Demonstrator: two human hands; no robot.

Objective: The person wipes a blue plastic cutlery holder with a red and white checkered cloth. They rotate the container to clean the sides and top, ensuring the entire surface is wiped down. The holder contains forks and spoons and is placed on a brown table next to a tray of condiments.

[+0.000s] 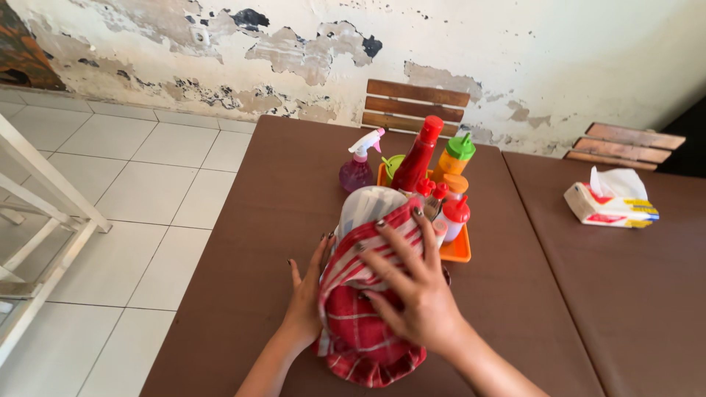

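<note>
Brown table [279, 220] beside a peeling wall: both hands press a red checked cloth [360, 331] around a white container [368, 206], left hand [307, 298] flat, right hand [408, 283] spread, near the orange condiment tray [457, 251].

Bright, even daylight is filling the scene, seeming to come from the right. The peeling wall [515, 44] is washing out pale at upper right. Soft shadows are lying under the hands. Wide-angle bending is curving the desk [243, 242] edges. Focus is holding sharp throughout.

Tray [457, 252] of bottles [416, 158] behind cloth-wrapped container [365, 207]; tissue pack [610, 206] far right.
</note>
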